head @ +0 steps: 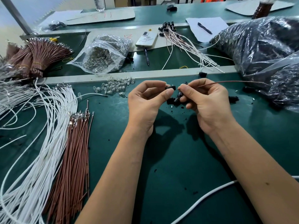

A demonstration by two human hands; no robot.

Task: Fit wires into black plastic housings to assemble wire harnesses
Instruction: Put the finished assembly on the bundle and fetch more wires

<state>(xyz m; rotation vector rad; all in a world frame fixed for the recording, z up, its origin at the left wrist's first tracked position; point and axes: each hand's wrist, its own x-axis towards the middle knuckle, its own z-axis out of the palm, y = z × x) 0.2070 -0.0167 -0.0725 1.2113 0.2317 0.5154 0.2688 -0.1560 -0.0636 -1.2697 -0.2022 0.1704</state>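
My left hand [148,101] pinches a small black plastic housing [171,87] between thumb and fingers above the green mat. My right hand [205,101] pinches the tip of a brown wire [234,82] just right of the housing; the wire trails off to the right. Its lower fingers also curl round a few more black housings [178,97]. On the mat to the left lie loose brown wires [76,146] and white wires [40,151] with metal terminals.
Small clear bulbs [116,86] are scattered beyond my hands, and a clear bag of them [103,57] lies further back. Finished harnesses [182,41], a phone [146,39] and a pen lie at the back. Large bags of black parts [267,50] fill the right.
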